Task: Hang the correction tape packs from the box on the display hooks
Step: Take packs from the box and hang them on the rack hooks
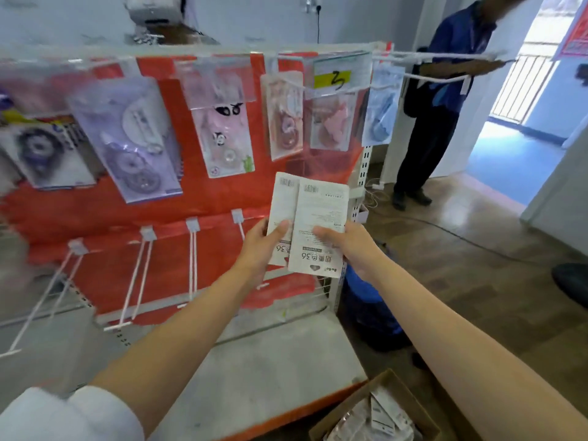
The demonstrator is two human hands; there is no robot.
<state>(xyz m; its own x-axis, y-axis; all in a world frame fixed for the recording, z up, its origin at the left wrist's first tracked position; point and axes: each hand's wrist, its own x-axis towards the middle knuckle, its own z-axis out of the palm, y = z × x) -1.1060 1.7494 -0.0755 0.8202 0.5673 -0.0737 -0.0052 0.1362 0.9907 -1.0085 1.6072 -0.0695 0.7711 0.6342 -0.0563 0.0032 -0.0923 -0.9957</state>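
Your left hand point(265, 241) pinching one pack point(281, 202), your right hand point(343, 241) pinching another pack point(319, 224), backs facing you, bare hooks point(193, 249) below, box point(375, 412) down right

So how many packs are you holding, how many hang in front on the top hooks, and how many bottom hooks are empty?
Packs in the hands: 2, left hand on one, right hand on the other
Front packs on the top hooks: 6, first one
Empty bottom hooks: 4 clear to see, first one
Total: 12
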